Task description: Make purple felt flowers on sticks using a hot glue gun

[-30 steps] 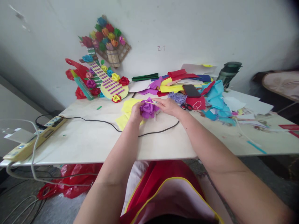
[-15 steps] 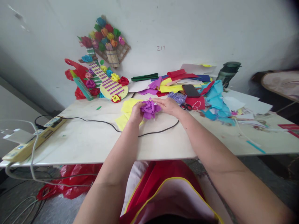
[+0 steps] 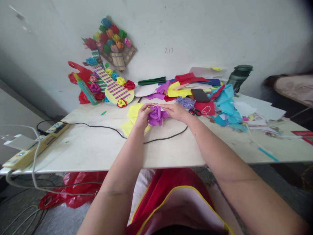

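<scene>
Purple paper flower (image 3: 156,117) sat between left hand (image 3: 144,115) and right hand (image 3: 176,111), over surface (image 3: 171,153), beside yellow paper (image 3: 134,111). Left pinched flower's left side. Right had straight fingers by its far right edge; couldn't tell if gripping.

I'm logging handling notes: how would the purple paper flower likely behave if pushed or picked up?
The purple paper flower is probably light and floppy, as it looks made of thin, creased sheet. It would likely crush easily, given its loose, ruffled folds. It seems unlikely to roll far, with such an uneven outline.
</scene>
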{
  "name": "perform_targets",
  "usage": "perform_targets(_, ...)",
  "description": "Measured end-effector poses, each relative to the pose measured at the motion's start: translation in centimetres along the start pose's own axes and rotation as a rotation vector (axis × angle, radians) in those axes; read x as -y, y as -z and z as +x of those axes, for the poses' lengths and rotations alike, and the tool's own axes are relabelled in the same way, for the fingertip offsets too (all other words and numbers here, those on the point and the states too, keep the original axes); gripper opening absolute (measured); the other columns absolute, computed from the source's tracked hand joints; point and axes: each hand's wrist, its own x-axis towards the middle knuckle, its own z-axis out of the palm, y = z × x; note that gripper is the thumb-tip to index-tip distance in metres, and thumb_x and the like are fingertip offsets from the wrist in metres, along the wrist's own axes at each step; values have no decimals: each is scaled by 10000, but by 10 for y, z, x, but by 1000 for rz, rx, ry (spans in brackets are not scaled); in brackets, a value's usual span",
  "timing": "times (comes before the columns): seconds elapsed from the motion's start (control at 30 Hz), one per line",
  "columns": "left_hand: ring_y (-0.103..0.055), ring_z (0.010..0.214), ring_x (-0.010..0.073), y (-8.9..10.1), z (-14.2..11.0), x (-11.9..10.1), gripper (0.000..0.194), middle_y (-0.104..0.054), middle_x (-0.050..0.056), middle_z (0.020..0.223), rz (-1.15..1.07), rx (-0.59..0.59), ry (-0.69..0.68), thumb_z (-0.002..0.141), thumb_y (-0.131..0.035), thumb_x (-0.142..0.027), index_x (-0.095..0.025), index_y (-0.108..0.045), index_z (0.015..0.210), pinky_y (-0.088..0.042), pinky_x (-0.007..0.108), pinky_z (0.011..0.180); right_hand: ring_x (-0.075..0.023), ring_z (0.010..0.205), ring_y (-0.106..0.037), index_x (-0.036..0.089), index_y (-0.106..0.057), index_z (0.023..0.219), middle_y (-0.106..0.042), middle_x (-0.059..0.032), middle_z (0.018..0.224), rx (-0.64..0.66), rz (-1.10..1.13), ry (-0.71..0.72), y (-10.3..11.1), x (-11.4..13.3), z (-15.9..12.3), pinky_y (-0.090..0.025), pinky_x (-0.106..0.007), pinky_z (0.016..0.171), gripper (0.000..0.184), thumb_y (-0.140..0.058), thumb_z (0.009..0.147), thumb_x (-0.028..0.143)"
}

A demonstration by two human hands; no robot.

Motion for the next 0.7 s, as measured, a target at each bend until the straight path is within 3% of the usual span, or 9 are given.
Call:
perform_targets(0.1, -508, 490, 84, 0, 0, -2, 298, -617, -17, 625, 28, -20, 1, 528, -696, -153, -167, -694, 827, -353, 193, 466, -197, 1151, -650, 322, -611, 1305, -646, 7, 1287, 11, 20, 8, 1, 1, 0, -508, -328, 981, 410, -486, 928, 218)
perform_targets(0.27, -478, 470, 77, 0, -1, -4, 205, -609, -7, 603, 81, -20, -10, 522, -695, -161, -156, -685, 727, -317, 193, 439, -200, 1157, -647, 312, -622, 1295, -652, -2, 1275, 18, 43, 11, 1, 1, -1, -500, -335, 1003, 397, -492, 929, 228)
perform_targets(0.43, -439, 422, 71, 2, -3, -5, 264, -590, -27, 544, 116, -6, -50, 523, -709, -181, -171, -689, 786, -277, 194, 415, -189, 1188, -625, 324, -628, 1284, -633, 17, 1301, 26, 65, 30, 0, 2, -1, -483, -323, 1031, 402, -491, 924, 210)
perform_targets(0.7, -427, 378, 64, 2, -4, -6, 236, -556, -45, 497, 139, -10, -17, 515, -701, -165, -178, -625, 738, -250, 181, 393, -179, 1178, -633, 331, -618, 1294, -646, 21, 1285, 39, 80, 39, -1, 1, 0, -495, -329, 1016, 419, -496, 918, 194)
